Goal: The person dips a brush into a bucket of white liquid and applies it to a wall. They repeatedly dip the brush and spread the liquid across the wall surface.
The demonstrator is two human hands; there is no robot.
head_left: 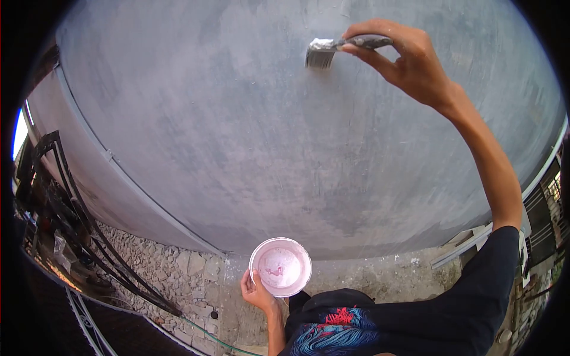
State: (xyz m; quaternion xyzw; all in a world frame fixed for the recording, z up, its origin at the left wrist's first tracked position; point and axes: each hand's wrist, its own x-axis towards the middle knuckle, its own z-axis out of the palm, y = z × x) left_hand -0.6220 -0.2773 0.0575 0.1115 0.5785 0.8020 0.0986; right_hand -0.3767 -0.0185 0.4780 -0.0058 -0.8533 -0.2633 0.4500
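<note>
High on the grey wall (237, 136), my right hand (409, 59) grips the dark handle of a paintbrush (320, 54). The brush's bristles point down against or very near the wall, and white paint coats its ferrule. Low in the view, my left hand (258, 293) holds a round pinkish-white bucket (280, 267) by its left side, with the thumb over the rim. Pale paint with some pink patches lies in the bucket's bottom.
A thin pipe (136, 187) runs down the wall's left part. Black metal frames (77, 207) lean at the left above rubble (154, 261). A green hose (214, 339) crosses the ground below. Dark slatted panels (540, 225) stand at the right edge.
</note>
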